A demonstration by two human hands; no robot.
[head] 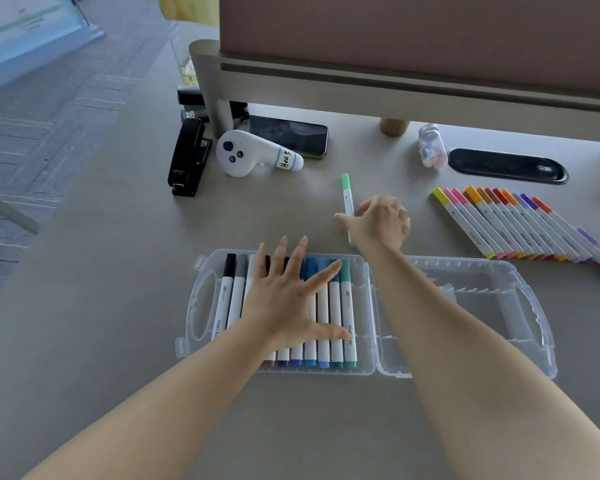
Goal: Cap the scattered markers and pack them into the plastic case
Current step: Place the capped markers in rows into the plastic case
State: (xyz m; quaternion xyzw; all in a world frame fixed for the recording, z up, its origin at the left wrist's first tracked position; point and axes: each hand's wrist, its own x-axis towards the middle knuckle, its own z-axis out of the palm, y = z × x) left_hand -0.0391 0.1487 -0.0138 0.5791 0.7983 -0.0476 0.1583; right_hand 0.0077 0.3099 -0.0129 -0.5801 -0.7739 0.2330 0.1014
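Left hand lies spread over cased markers; right hand grasps green marker beyond.

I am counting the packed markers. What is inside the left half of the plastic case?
The left half of the plastic case holds a row of capped markers, black and grey through blues to teal. The left hand lies spread over the middle ones, so their number is unclear.

Both bare forearms reach forward from the bottom edge. The left hand lies palm down, its fingers straight and spread wide — thumb stretched out to the right. The right hand sits farther ahead, knuckles up, fingers curled under — thumb pointing left.
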